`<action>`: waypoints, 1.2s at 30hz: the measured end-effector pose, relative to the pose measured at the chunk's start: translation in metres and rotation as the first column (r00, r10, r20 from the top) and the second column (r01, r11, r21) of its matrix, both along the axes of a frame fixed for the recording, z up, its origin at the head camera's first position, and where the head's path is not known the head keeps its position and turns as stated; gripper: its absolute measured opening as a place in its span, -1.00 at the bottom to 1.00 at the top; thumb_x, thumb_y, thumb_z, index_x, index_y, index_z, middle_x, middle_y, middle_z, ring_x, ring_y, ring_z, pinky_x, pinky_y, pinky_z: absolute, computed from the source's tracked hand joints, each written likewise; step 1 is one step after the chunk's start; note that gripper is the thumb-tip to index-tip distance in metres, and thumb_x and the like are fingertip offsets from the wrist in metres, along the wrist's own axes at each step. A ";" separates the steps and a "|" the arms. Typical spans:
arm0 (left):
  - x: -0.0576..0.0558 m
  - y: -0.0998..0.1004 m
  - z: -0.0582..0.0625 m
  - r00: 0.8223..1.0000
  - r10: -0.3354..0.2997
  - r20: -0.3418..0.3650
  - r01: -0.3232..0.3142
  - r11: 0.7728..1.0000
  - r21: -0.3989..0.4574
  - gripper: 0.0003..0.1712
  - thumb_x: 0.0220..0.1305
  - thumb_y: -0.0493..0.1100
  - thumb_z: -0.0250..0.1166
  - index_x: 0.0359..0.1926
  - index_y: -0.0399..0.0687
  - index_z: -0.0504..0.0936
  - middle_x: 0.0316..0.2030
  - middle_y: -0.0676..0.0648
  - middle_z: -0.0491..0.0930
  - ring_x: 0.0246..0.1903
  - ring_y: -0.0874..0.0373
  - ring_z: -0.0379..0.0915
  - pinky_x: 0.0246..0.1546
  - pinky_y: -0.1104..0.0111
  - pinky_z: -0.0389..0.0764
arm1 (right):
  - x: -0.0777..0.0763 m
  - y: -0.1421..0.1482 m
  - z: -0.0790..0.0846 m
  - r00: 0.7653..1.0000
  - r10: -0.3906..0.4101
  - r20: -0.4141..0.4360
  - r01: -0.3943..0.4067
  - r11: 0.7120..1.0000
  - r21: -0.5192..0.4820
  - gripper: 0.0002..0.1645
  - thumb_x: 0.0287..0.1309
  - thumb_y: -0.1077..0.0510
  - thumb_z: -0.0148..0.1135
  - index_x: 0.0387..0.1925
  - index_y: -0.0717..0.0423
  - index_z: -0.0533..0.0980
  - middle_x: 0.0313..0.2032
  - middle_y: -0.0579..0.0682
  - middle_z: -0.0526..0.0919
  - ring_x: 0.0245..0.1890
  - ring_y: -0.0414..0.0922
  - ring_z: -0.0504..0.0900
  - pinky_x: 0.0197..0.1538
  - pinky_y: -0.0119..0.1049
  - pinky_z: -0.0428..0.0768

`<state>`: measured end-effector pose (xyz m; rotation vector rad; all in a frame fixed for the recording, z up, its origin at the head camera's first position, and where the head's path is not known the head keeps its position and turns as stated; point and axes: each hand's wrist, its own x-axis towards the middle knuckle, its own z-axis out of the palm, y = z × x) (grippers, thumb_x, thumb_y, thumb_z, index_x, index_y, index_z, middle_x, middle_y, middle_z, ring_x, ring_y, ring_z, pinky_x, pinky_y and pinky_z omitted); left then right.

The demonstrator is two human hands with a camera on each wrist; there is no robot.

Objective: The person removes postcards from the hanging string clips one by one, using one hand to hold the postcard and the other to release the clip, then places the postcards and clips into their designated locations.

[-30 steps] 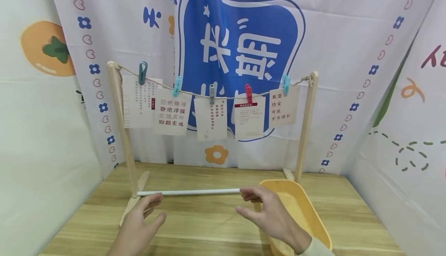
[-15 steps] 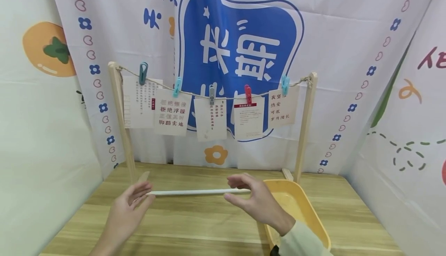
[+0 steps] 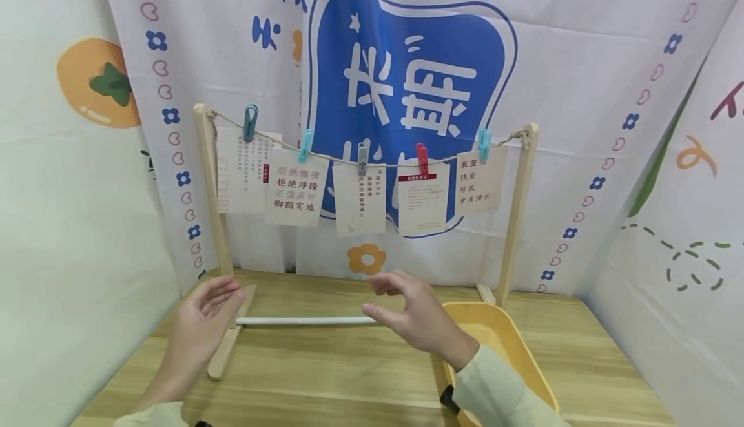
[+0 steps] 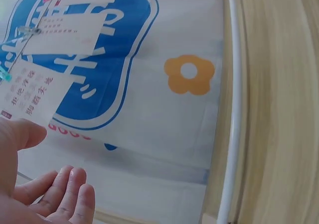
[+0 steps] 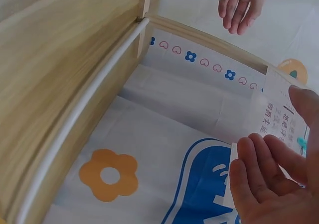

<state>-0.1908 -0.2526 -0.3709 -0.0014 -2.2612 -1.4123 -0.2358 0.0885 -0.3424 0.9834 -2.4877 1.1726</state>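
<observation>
My left hand (image 3: pixel 197 323) hovers near the left post (image 3: pixel 214 220) of a wooden stand, fingers loosely bent and holding nothing. My right hand (image 3: pixel 421 317) is raised, fingers relaxed and holding nothing, in front of a white rod (image 3: pixel 302 321) and hiding its right part. Twine (image 3: pixel 334 157) sags between the posts. From it hang several printed cards (image 3: pixel 360 204), held by clothespins: a dark teal clothespin (image 3: pixel 250 123), a grey clothespin (image 3: pixel 363 159), a red clothespin (image 3: pixel 422 159) and light blue ones (image 3: pixel 484 145). In the left wrist view, the left fingers (image 4: pixel 79 199) touch nothing.
A yellow tray (image 3: pixel 526 356) stands on the wooden table (image 3: pixel 325 375) at the right, partly behind my right forearm. The stand's right post (image 3: pixel 517 220) rises behind it. A printed curtain (image 3: pixel 581 59) hangs at the back.
Both hands have risen and moved left, away from the table's front; the left one is now by the left post. The camera view has shifted slightly. Cards and clothespins look the same.
</observation>
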 end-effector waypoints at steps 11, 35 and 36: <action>-0.020 -0.015 0.017 0.994 0.097 -0.044 -0.100 0.991 -0.089 -0.35 0.34 0.16 0.18 0.25 -0.19 0.40 0.10 -0.16 0.56 -0.14 0.69 0.37 -0.10 0.86 0.41 | -0.012 -0.016 0.018 0.928 0.018 -0.372 0.027 0.993 0.116 -0.35 0.02 -0.04 0.45 0.13 0.10 0.48 0.02 -0.07 0.60 0.00 -0.21 0.60 0.08 -0.38 0.62; -0.048 -0.008 0.055 0.994 0.093 -0.062 -0.092 0.996 0.023 -0.28 0.35 0.13 0.18 0.37 -0.18 0.28 0.24 -0.19 0.49 0.22 -0.04 0.45 0.13 0.62 0.48 | -0.037 -0.059 0.092 0.831 0.073 -0.551 0.026 0.985 0.169 -0.34 0.09 -0.10 0.39 0.16 0.13 0.48 0.09 0.01 0.59 0.08 -0.14 0.57 0.17 -0.32 0.59; -0.048 -0.008 0.057 0.995 0.088 -0.053 -0.087 0.996 0.029 -0.27 0.35 0.14 0.17 0.38 -0.17 0.26 0.25 -0.19 0.47 0.23 -0.04 0.44 0.15 0.59 0.48 | -0.038 -0.061 0.096 0.830 0.070 -0.553 0.030 0.985 0.170 -0.33 0.10 -0.11 0.38 0.17 0.13 0.48 0.11 0.01 0.59 0.11 -0.13 0.57 0.19 -0.31 0.58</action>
